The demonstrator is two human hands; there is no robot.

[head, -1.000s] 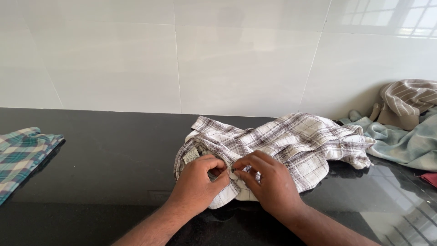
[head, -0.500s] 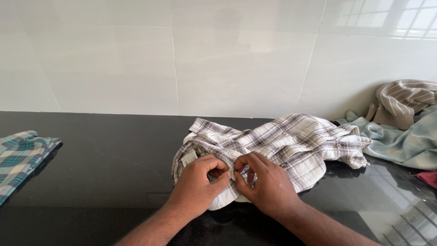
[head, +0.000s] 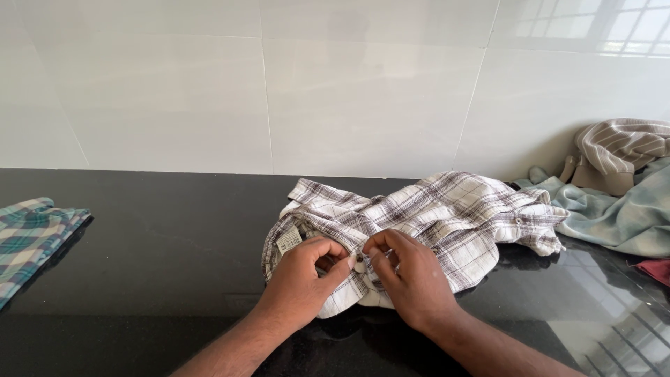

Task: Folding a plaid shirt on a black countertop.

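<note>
A white shirt with brown and grey plaid lines (head: 447, 216) lies crumpled on the black counter, a little right of the frame's centre. Its body bunches up toward the right, with a cuffed sleeve trailing to the right edge of the heap. The collar end sits at the lower left of the bundle, where a small pale label shows inside the neck. A small button (head: 359, 259) is visible on the front placket, near the bottom of the heap.

Left hand (head: 301, 279) and right hand (head: 410, 279) meet fingertip to fingertip, knuckles up, fingers curled in pinch; both forearms converge from below.
</note>
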